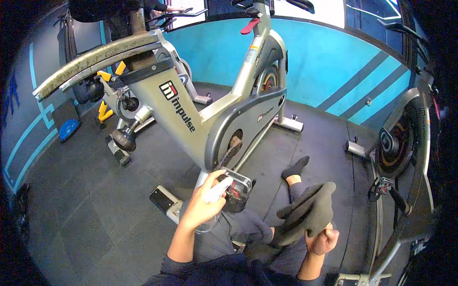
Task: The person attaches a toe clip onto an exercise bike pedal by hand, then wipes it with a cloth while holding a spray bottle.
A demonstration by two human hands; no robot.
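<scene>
My left hand (207,198) is closed around a small white thing (220,189), perhaps a cloth, with its fingertips at the clear-edged pedal (241,183) of the grey exercise bike (167,102). Some red shows inside the pedal. On the right, my right hand (323,240) is closed on the lower edge of a dark grey cloth (312,207), which bunches up above it over my lap. Part of that hand is behind the cloth.
A foot in a dark sock (296,168) rests on the black mat floor (119,200). Another bike (405,143) stands at the right. A blue dome (69,129) lies by the left wall. At the top, a person's arm (174,8) reaches to a handlebar.
</scene>
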